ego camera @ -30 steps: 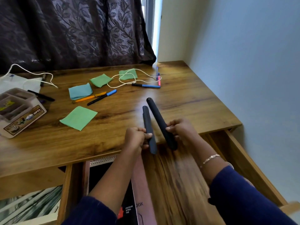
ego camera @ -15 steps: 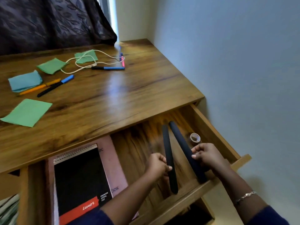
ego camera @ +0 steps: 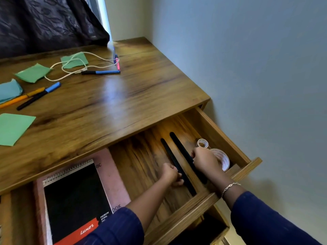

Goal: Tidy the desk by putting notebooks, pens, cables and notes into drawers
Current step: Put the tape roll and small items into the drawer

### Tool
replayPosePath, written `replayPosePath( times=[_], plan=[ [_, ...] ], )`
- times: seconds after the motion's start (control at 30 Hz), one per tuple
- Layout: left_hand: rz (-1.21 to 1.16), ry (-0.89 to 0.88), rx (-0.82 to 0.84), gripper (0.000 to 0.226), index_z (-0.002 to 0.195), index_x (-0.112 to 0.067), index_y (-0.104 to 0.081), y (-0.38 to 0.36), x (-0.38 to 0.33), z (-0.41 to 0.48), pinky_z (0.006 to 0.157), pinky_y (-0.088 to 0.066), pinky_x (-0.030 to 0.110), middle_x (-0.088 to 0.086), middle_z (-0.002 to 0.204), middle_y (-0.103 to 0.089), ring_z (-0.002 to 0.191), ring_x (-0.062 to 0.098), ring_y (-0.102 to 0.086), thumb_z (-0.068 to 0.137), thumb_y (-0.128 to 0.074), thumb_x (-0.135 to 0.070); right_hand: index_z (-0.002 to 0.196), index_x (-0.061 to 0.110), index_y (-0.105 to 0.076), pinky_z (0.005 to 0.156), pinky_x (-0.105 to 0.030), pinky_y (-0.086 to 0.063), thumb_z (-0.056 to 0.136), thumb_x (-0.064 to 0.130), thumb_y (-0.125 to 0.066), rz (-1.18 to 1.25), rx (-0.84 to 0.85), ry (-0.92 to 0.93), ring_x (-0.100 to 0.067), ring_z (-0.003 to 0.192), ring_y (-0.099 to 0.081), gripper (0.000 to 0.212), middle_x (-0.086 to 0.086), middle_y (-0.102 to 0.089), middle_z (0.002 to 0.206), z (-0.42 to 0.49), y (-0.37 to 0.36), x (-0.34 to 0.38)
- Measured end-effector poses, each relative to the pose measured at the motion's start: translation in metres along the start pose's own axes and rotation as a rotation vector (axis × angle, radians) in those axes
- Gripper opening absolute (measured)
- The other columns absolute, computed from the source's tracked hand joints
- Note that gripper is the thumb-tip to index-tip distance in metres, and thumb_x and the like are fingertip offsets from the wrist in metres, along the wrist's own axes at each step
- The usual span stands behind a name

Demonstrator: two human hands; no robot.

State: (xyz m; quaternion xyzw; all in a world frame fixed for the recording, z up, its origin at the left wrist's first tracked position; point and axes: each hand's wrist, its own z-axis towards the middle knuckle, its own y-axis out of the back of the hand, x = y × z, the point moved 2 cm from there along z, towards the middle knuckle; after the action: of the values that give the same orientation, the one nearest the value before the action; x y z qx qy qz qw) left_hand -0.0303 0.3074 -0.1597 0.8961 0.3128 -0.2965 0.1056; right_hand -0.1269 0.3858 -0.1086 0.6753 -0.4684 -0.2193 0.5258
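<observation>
I log, open drawer [ego camera: 221,131]: two long black bars inside, side by side.
Left hand [ego camera: 170,174]: fingers curled round left bar [ego camera: 169,154].
Right hand [ego camera: 205,159]: fingers clamped on right bar [ego camera: 178,145], just beside tape rolls [ego camera: 203,143].
Spiral pad [ego camera: 74,195] lies left of both.

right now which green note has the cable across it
The rearmost green note, nearest the curtain; the white cable loops across its face, not across the other two.
</observation>
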Motion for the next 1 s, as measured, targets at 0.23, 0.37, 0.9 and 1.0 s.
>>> replayPosePath(
  times=[0.23,0.37,0.9,1.0],
  plan=[
    [1.168,-0.704,-0.348,0.050,0.134,-0.016,-0.037,0.016,-0.012,-0.023,0.098,-0.039,0.033,0.008,0.136,-0.040,0.125,0.023,-0.037,0.090,-0.055,-0.028,0.096,0.005,-0.057,0.069,-0.033,-0.049,0.092,0.003,-0.041,-0.271,-0.054,0.186,-0.027,0.091,-0.061,0.016,-0.014,-0.061,0.097,-0.014,0.002,0.011],
    [1.328,-0.639,-0.216,0.096,0.148,-0.016,-0.007,0.021,-0.009,-0.007,0.116,-0.007,0.045,0.010,0.155,-0.004,0.143,0.029,0.001,0.079,-0.063,-0.051,0.113,0.008,-0.055,0.076,-0.033,-0.050,0.092,0.010,-0.044,-0.257,-0.069,0.393,-0.026,0.098,-0.056,0.023,-0.011,-0.056,0.106,0.001,0.000,0.010],
    [1.342,-0.619,-0.186,0.113,0.149,-0.014,0.006,-0.003,-0.007,0.001,0.112,0.013,0.047,0.012,0.156,0.015,0.143,0.026,0.019,0.073,-0.062,-0.062,0.143,0.012,-0.029,0.106,-0.038,-0.034,0.081,0.013,-0.067,-0.440,0.189,0.562,-0.033,0.135,-0.030,0.073,-0.011,-0.025,0.151,0.078,0.010,0.021],
    [1.340,-0.635,-0.193,0.112,0.149,-0.013,0.005,-0.008,-0.010,0.001,0.113,0.012,0.048,0.012,0.156,0.013,0.143,0.027,0.016,0.073,-0.062,-0.062,0.146,0.016,-0.024,0.105,-0.039,-0.035,0.083,0.011,-0.064,-0.437,0.170,0.584,-0.034,0.135,-0.029,0.075,-0.009,-0.020,0.153,0.079,0.008,0.020]
  ],
)
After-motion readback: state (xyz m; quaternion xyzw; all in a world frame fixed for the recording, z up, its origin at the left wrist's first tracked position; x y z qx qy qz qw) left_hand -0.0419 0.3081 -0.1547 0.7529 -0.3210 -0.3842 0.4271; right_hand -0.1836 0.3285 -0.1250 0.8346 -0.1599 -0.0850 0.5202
